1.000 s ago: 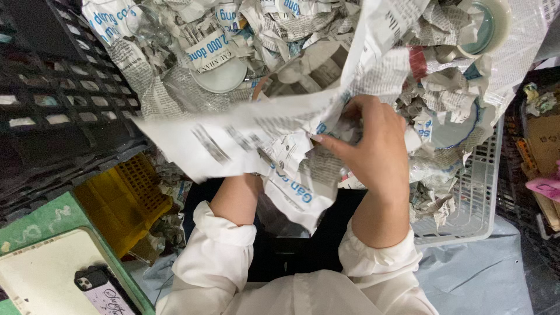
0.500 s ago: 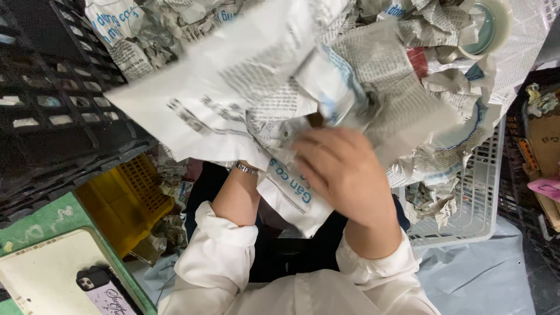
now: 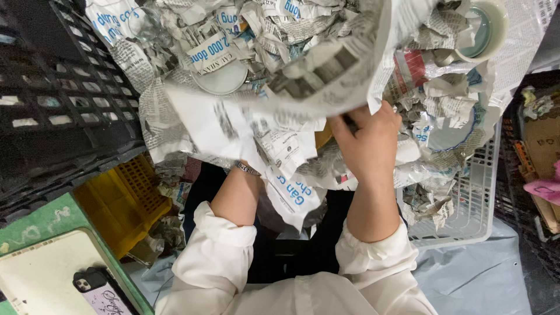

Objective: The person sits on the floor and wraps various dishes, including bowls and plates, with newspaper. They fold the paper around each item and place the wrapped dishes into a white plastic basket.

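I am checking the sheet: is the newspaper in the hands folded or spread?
Partly spread: the newspaper sheet lies open but crumpled over the left hand, held by the right hand.

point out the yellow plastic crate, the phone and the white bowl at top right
yellow slatted plastic crate [image 3: 119,201], head view, on its top face
dark-cased phone [image 3: 93,289], head view, on its back cover
round white ceramic bowl [image 3: 487,29], head view, on its rim

left hand [image 3: 248,166] hidden under blurred newspaper sheet [image 3: 326,79]
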